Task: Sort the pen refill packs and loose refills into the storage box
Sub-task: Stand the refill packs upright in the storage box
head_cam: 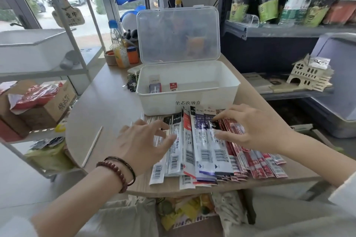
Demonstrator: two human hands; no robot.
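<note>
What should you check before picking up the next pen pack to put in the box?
1. Storage box lid up: ok.
2. Room left inside the box: ok, only two small packs sit at the left.
3. Refill packs within reach on the table: ok.
4. Left hand free: ok, fingers spread over the packs.
5. Right hand gripping just one pack: cannot tell.
6. Loose refill at the left noticed: not ok, untouched.

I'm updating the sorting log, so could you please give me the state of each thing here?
storage box: lid up, two packs inside
refill packs: fanned flat on table, unsorted
left hand: open, resting on packs
right hand: open, fingertips on packs
loose refill: lying alone on table
</note>
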